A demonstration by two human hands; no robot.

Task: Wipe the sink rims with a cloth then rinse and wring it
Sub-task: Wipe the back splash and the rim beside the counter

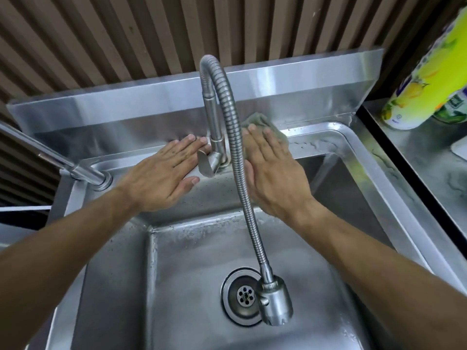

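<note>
**Back rim wipe, working around the tap**

Starting at the far left, there's a second tap [75, 170] poking in from the corner of the sink [374, 168], out of our way, so we leave it alone.

Next over is our left hand [161, 178]. It's flat, fingers stretched out and close together, palm down on the back rim just left of the tap base [217, 157], with the fingertips right up against it. There's nothing in it. We'd guess it's there to steady us while we lean in, since the rim sits far back against the splash panel [177, 97].

In the middle, the bendy hose [237, 147] arches up and drops down into the basin, ending in the spray head [275, 301] just beside the drain [243, 295]. It cuts straight between our two hands, which is probably why each hand sticks to its own side.

Right of the hose is our right hand [275, 173], also flat and spread, pressing the cloth [260, 120] down on the back rim. Only a grey-green corner of the cloth shows past the fingertips. A flat palm makes sense for wiping, as it keeps more cloth on the steel.

There are water beads on the rim further right, so we reckon that stretch is yet to be wiped. No water's running, so no rinsing yet.

Far right, a yellow-green bottle [424, 79] sits on the counter [429, 152].
</note>
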